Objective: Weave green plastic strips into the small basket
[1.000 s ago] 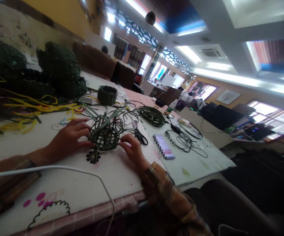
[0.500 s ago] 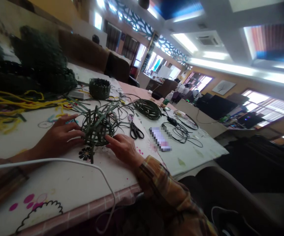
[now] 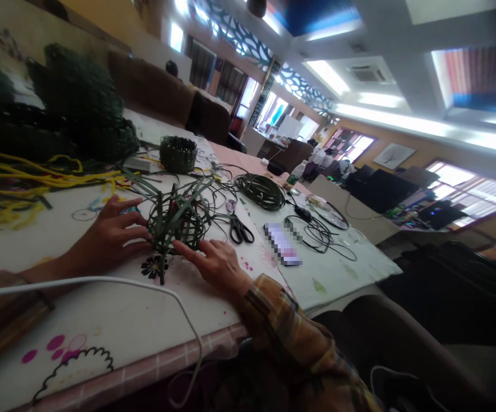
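A half-woven basket (image 3: 183, 232) of dark green flat strips sits on the table, its loose strip ends sticking up and outward. My left hand (image 3: 112, 234) lies at its left side, fingers spread, the tips touching the weave. From the right, my right hand (image 3: 217, 263) reaches in with the index finger stretched onto the near side of the basket. The other fingers are bent, and the thumb is hidden. One strip end (image 3: 162, 274) hangs down toward me between the hands. Black-handled scissors (image 3: 241, 230) lie just right of the basket.
Behind stands a small finished basket (image 3: 178, 154), with dark green woven pieces (image 3: 76, 103) and yellow strips (image 3: 50, 180) at left. A strip coil (image 3: 260, 191), a phone (image 3: 281, 243) and a black cable (image 3: 316, 234) lie at right. A white cord (image 3: 145, 281) crosses in front.
My right index finger has slid left along the basket's near side. My left hand keeps its place against the weave. The whole view has shifted slightly.
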Demonstrator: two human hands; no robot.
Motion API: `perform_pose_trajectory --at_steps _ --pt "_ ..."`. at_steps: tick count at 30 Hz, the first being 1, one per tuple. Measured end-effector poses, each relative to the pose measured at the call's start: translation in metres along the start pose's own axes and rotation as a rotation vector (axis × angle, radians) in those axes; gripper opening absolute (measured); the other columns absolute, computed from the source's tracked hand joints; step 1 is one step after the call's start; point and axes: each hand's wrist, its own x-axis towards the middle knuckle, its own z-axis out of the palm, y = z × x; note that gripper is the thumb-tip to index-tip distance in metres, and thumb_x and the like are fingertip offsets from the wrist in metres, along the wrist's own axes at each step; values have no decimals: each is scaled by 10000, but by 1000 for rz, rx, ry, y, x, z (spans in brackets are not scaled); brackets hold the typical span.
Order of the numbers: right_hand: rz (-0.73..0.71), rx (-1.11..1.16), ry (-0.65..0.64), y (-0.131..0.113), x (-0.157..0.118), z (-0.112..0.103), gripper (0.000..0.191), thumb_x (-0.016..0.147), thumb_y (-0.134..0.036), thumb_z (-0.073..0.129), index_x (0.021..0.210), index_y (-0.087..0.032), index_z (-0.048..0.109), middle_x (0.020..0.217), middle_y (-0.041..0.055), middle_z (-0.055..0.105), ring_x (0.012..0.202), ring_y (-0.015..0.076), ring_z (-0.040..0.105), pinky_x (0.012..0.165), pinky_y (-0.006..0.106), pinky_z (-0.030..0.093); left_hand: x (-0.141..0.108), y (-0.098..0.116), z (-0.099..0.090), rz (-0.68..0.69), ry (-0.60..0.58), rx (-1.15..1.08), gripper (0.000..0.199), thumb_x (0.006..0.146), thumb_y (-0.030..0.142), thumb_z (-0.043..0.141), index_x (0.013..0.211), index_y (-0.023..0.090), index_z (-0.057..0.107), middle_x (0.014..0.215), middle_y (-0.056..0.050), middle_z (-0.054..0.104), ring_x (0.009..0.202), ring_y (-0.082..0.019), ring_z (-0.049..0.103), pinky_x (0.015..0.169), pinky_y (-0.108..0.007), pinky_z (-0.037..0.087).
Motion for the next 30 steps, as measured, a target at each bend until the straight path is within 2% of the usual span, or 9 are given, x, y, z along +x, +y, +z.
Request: perform_pose_trajectory --at_steps 6,9,11,14,18,20,24,27,30 --pt "-60 110 -61 9 -5 6 477 1014 -182 452 1447 -371 525 741 8 535 658 144 399 558 297 284 -7 -4 -3 -68 -103 -153 221 937 439 597 960 317 781 1101 -55 705 1444 -298 352 1174 -509 323" --pt "-127 147 -92 11 -6 4 489 1008 -189 479 1458 -378 509 773 20 562 713 161 422 562 288 286 -15 -7 -4 -116 -166 -184 258 948 462 568 1043 333 770 1235 -60 678 1324 -284 497 1134 -491 382" --pt "-130 175 -105 12 -6 3 493 1005 -177 478 1453 -378 517 785 25 573 729 167 435 570 279 297 -19 -9 -5 -154 -219 -216 287 956 478 548 1100 339 755 1305 -62 645 1199 -237 590 1068 -415 458" --pt "-39 305 -124 13 -3 6 461 1004 -152 466 1399 -358 584 809 23 592 724 149 475 611 253 353 -17 -9 -7 -205 -293 -292 311 963 493 528 1094 315 747 1275 -56 643 1082 -187 639 981 -317 512" --pt "159 592 -90 18 4 15 338 1010 -213 502 1281 -292 689 819 10 577 700 115 518 642 226 402 -5 -4 -9 -223 -383 -418 298 972 439 527 1126 262 711 1219 -52 659 1050 -173 639 976 -288 501" --pt "174 665 -56 19 7 19 310 1004 -256 535 1262 -268 706 806 6 554 695 113 516 637 227 405 -1 0 -10 -245 -355 -449 300 966 439 535 1108 235 703 1175 -56 669 1032 -179 637 958 -296 500" --pt "142 662 -28 13 12 18 300 1015 -302 522 1224 -254 733 751 0 523 670 114 488 639 237 403 2 3 -13 -307 -224 -440 308 949 481 545 927 218 703 1007 -37 686 958 -186 626 896 -311 508" --pt "98 566 -82 6 15 14 325 1030 -295 487 1274 -283 703 779 8 560 675 115 489 655 244 390 1 1 -16 -323 -216 -436 283 947 474 536 867 251 691 963 -27 701 911 -198 631 873 -339 534" --pt "1 406 -178 1 15 12 398 1039 -267 457 1410 -336 584 831 12 616 680 122 484 680 264 365 -1 -3 -18 -307 -231 -432 272 943 482 513 892 297 704 1044 -41 717 933 -216 659 889 -364 561"
